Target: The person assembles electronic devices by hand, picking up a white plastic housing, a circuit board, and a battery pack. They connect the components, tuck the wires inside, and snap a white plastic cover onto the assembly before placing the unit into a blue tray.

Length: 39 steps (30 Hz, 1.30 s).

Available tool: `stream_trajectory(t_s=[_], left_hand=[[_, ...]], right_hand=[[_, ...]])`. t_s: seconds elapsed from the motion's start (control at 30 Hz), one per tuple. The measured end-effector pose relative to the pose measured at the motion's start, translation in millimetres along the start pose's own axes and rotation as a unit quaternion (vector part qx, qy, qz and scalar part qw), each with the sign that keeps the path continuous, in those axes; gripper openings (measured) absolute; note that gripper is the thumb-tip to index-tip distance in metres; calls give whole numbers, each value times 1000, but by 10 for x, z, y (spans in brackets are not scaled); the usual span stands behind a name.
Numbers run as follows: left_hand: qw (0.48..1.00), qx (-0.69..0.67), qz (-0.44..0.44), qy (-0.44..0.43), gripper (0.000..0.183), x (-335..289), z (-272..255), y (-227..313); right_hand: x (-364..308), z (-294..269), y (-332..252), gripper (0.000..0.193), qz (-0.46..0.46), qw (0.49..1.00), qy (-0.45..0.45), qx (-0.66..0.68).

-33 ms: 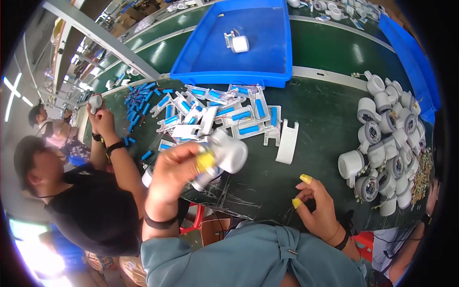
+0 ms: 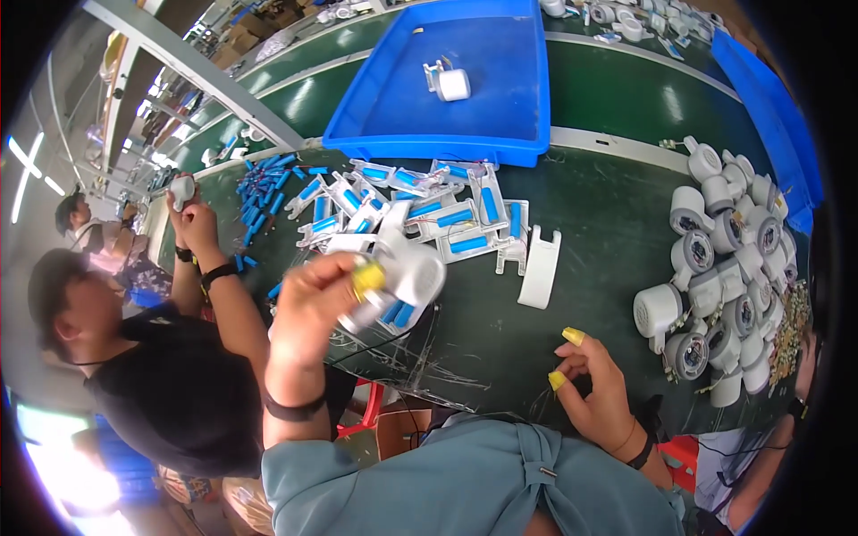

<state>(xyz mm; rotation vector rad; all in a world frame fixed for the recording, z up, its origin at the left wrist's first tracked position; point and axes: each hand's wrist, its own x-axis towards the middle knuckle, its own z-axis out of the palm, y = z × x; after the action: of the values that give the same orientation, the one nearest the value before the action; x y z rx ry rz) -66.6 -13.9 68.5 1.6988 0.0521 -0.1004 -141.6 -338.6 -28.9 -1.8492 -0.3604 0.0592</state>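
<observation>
My left hand (image 2: 313, 308) grips a white plastic device with a round head (image 2: 418, 272), held above the table at the near side of a heap of parts. Its exact kind is blurred by motion. Yellow tape wraps the gripping fingertips. Below it lie blue cylindrical cells (image 2: 398, 313), partly covered by the hand and device. My right hand (image 2: 594, 389) rests near the table's front edge, thumb and forefinger apart, both tipped in yellow tape, with nothing between them. Beyond it lies a loose white curved cover (image 2: 540, 268).
White trays with blue cells (image 2: 456, 217) are heaped mid-table, beside loose blue cells (image 2: 262, 201). A blue bin (image 2: 384, 98) behind holds one white unit (image 2: 453, 85). Round-headed white units (image 2: 702, 255) pile up at right. A co-worker (image 2: 170, 375) sits at left, holding a similar piece.
My left hand has shifted slightly left with the white device, uncovering more of the blue cells beneath it. My right hand stays in place.
</observation>
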Motion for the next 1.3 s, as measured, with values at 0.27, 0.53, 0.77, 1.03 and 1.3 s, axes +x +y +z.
stream_trajectory(t_s=[0.27,0.53,0.77,1.03,1.3], left_hand=[[932,267,16,244,21,913,-1228,-164],[962,140,33,230,31,1264,-1254,-505],[966,229,6,-117,29,655,361,-385],[787,494,325,-174,48,415,1480,-682],[781,433,371,-255,49,233,1482,-686]], right_hand=[[7,-45,24,47,56,998,-31,-12],[3,-59,94,43,85,996,-15,-8],[3,-74,151,39,72,997,-27,-22],[-62,-391,-62,51,-51,915,193,-352],[-87,-521,21,46,-51,925,136,-351]])
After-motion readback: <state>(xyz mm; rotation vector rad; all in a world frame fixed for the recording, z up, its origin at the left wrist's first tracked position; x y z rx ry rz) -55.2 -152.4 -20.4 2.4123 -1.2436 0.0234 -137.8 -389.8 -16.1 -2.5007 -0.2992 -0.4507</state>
